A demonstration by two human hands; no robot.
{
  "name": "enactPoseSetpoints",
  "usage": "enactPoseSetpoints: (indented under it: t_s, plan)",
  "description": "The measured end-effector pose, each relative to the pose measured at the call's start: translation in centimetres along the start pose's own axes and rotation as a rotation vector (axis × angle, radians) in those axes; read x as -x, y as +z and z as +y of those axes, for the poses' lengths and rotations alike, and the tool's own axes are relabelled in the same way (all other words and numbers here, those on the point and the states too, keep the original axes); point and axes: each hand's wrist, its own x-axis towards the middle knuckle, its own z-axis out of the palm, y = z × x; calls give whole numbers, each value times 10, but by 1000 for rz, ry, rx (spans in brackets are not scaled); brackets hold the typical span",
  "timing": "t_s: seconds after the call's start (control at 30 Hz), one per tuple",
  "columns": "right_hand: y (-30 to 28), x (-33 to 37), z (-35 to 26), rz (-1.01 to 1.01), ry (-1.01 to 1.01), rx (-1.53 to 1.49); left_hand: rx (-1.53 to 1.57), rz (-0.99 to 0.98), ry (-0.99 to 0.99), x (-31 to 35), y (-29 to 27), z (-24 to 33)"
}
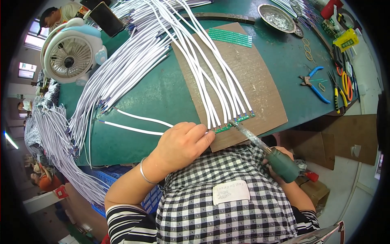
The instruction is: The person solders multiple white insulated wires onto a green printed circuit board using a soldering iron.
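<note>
My left hand [182, 143] is closed in a pinch on a white cable [142, 131] at the left end of a narrow green circuit board strip [221, 130]. Two loose cable ends stick out to the left of that hand. My right hand [285, 152] is wrapped round the dark green handle of a soldering iron [283, 166], which partly hides the fingers. Its tip reaches the middle of the strip. Several white cables [203, 77] fan down to the strip, which lies near the front edge of a brown board [264, 89].
A big bundle of white cables [122, 67] covers the left of the green table, beside a fan [69, 61]. Green circuit panels [230, 37] lie on the brown board's far end. A metal dish [277, 18], blue-handled pliers [315, 84] and other hand tools sit at right.
</note>
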Motion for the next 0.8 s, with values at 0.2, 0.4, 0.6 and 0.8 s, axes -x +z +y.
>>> enactPoseSetpoints:
  t_s: [0.2, 0.4, 0.6, 0.8]
  plan:
    - [1, 7, 14, -130, 35, -368, 20, 86, 26, -1, 4, -1]
    - [8, 19, 21, -69, -30, -42, 17, 97, 25, -1, 4, -1]
    - [13, 20, 23, -25, -22, -106, 13, 12, -16, 1, 1, 0]
    - [9, 15, 17, -116, -60, 24, 15, 11, -18, 1, 1, 0]
